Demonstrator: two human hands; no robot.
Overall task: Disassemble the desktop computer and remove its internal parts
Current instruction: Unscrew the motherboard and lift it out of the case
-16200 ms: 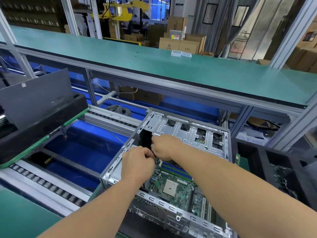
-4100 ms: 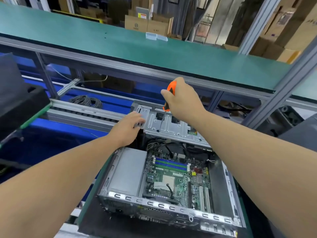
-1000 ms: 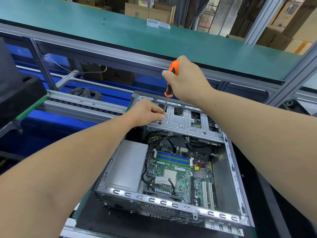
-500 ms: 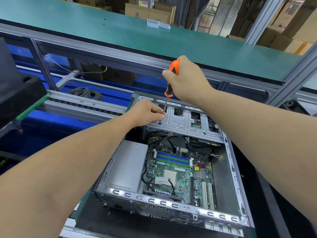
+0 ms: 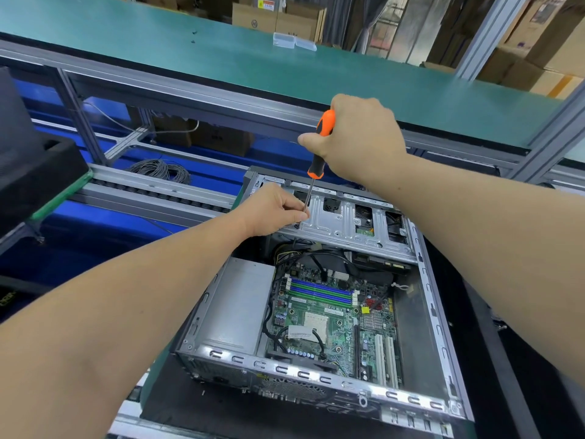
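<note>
An open desktop case (image 5: 430, 299) lies on its side on a black mat. Inside are a green motherboard (image 5: 326, 327), a grey power supply (image 5: 237, 305) at its left, and a silver drive cage (image 5: 348, 226) across the far end. My right hand (image 5: 357, 141) grips an orange-and-black screwdriver (image 5: 321, 144), held nearly upright with its tip down on the cage's left part. My left hand (image 5: 272, 210) pinches the screwdriver's shaft near the tip, resting on the cage.
A green-topped shelf (image 5: 285, 68) runs across above the case, with two small clear boxes (image 5: 294, 41) on it. A roller conveyor rail (image 5: 152, 191) and coiled grey cable (image 5: 161, 169) lie at left, next to a black foam tray (image 5: 34, 182). Cardboard boxes stand behind.
Almost nothing differs from half a second ago: both hands stay at the drive cage with the screwdriver upright. Four seconds ago the right hand held the screwdriver higher and the left hand lay on the cage's corner.
</note>
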